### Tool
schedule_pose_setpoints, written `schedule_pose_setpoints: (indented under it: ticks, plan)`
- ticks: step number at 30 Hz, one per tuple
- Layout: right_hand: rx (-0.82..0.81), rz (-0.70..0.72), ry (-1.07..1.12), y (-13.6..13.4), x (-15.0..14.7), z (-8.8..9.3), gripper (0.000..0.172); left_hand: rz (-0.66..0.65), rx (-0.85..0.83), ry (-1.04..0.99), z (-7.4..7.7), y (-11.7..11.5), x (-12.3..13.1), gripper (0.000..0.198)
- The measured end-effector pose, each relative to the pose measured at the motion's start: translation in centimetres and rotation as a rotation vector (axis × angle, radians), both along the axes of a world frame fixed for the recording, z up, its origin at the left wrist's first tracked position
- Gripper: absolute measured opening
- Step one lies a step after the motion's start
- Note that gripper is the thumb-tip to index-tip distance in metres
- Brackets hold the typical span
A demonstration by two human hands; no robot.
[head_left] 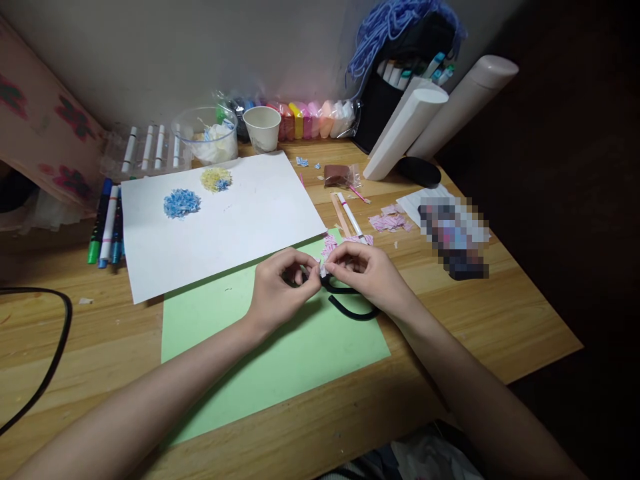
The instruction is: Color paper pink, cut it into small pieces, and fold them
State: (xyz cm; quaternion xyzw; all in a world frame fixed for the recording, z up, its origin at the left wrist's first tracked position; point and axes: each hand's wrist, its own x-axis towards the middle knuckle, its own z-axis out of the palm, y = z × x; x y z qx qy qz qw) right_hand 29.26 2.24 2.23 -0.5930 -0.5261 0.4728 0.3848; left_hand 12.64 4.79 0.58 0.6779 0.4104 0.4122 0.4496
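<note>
My left hand (280,287) and my right hand (367,273) meet over a green paper sheet (280,353), fingers pinched together on a small pale paper scrap (323,268). Black scissors (350,308) lie on the green sheet under my right hand. A heap of pink paper bits (333,243) sits just beyond my fingers. On the white sheet (215,220) lie a blue shredded-paper cluster (181,203) and a yellow one (216,179).
Markers (107,223) lie left of the white sheet. A plastic bowl (206,133), paper cup (262,128) and clay packets (305,119) line the wall. White tubes (407,127), a pen holder (395,80), more pink scraps (390,220) and a black cable (50,353) surround the desk.
</note>
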Motion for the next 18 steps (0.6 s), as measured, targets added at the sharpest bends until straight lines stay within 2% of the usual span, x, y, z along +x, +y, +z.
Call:
schedule_pose_setpoints:
  ticks: [4,9,13,18]
  plan:
    - [-0.026,-0.004,0.086,0.16,0.02,0.01,0.015,0.0,-0.034,0.01,-0.07,-0.02,-0.06,0.005]
    - [-0.062,-0.078,0.252,0.38,0.11,-0.08,0.017,-0.039,-0.091,0.016,-0.05,0.12,-0.1,0.009]
    - [-0.149,-0.091,0.348,0.34,0.32,-0.49,0.021,-0.075,-0.059,0.0,-0.07,0.1,-0.03,0.007]
    - [-0.182,-0.099,0.359,0.36,0.38,-0.57,0.022,-0.086,-0.008,-0.025,-0.11,0.01,0.04,0.005]
